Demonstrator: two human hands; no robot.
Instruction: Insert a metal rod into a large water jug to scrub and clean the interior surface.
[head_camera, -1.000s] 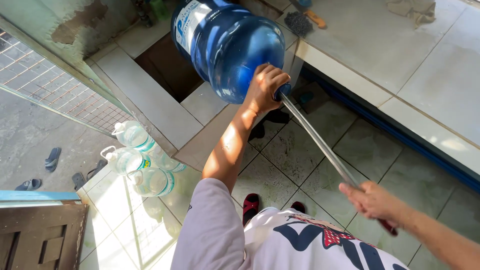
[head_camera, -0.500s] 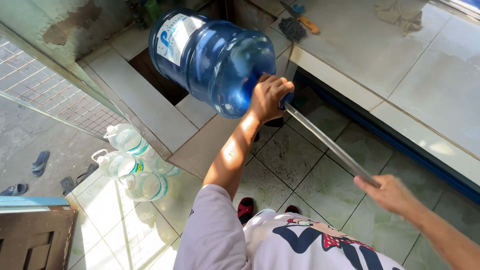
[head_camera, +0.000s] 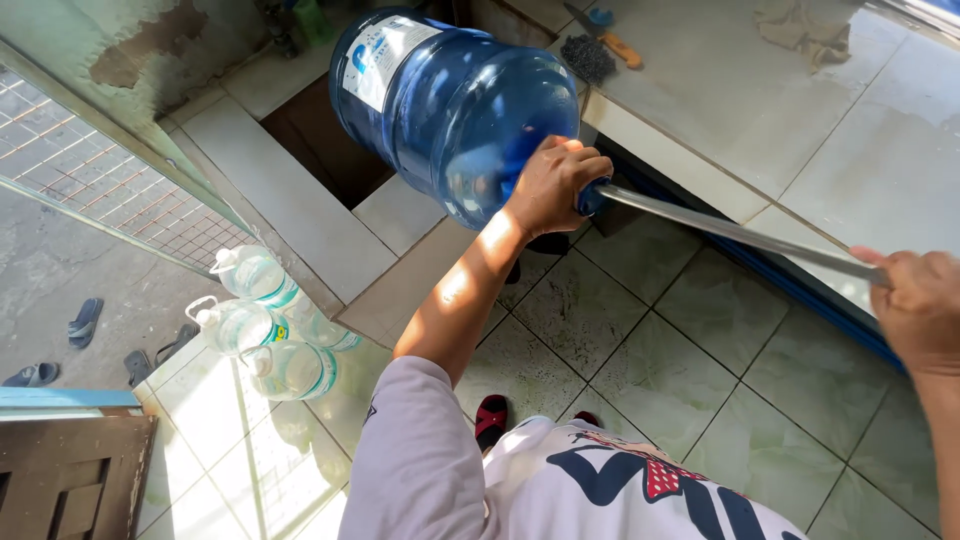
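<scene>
My left hand (head_camera: 553, 185) wraps closed around the neck of a big blue water jug (head_camera: 450, 105), tilted at eleven o'clock. My right hand (head_camera: 920, 305), at three o'clock, grips a metal rod (head_camera: 735, 233) entering its mouth.

Pale green tiled floor (head_camera: 690, 340), grout lines dark. Three clear plastic jugs (head_camera: 265, 330) lie clustered at 9 o'clock. Tiled table (head_camera: 800, 130) at 1 o'clock carries a dark scrub pad (head_camera: 587, 57), an orange-handled tool (head_camera: 615, 42) and a rag (head_camera: 803, 28).

A translucent blue jug (head_camera: 455, 105) with a white label, a grey rod (head_camera: 735, 233), pale green marbled floor tiles (head_camera: 690, 360).
</scene>
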